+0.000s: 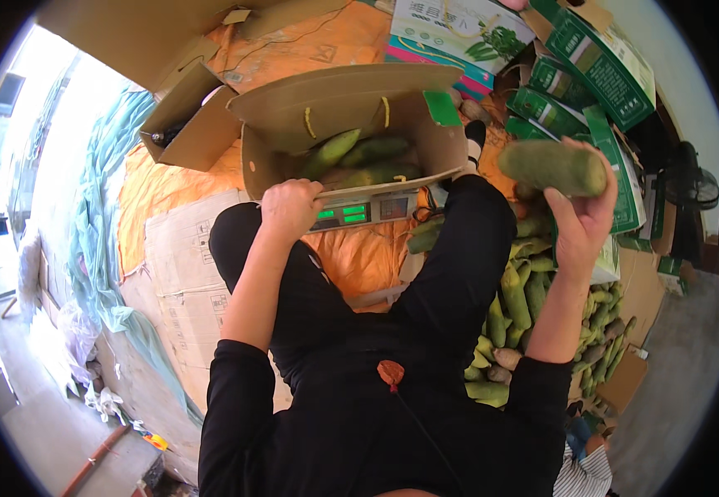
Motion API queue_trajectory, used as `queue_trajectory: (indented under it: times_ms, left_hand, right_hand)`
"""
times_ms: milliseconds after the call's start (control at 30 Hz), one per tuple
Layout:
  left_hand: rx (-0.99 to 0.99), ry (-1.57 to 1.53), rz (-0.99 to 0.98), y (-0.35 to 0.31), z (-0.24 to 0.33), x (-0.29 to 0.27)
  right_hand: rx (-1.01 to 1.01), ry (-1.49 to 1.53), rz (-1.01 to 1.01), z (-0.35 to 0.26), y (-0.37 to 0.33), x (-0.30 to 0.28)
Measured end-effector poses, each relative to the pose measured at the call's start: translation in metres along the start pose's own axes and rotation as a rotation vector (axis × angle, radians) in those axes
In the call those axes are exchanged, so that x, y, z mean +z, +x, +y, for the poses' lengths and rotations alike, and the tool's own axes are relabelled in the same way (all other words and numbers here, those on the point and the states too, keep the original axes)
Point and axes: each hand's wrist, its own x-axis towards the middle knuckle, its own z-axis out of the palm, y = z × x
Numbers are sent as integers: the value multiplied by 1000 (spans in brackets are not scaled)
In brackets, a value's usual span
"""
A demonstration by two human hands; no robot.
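An open cardboard box [276,101] stands between my knees on a scale [358,215] whose display glows green. Several long green gourds [334,151] lie inside it. My left hand [290,209] is closed over the box's near edge, at its left part. To the right of the box, my right hand [591,217] holds up a thick, blunt-ended green gourd [550,168], slightly blurred, with the thumb below and the fingers behind it.
A pile of long green and yellowish gourds [515,296] lies beside my right leg. Green cartons [599,70] and a white carton [459,29] stand farther back. A fan [690,180] is at far right, teal sheeting [94,240] at left. Another person's striped clothing [587,476] shows at lower right.
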Motion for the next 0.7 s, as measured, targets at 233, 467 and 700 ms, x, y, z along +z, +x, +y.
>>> queue_trajectory:
  times_ms: [233, 467, 700]
  left_hand:
    - [23, 8, -12, 0, 0, -4]
    - [70, 11, 15, -4, -4, 0]
    - [50, 28, 2, -5, -7, 10]
  right_hand:
    - [81, 73, -553, 39, 38, 140]
    - [-69, -500, -1032, 135, 24, 244]
    - [185, -639, -1408, 207, 3, 295]
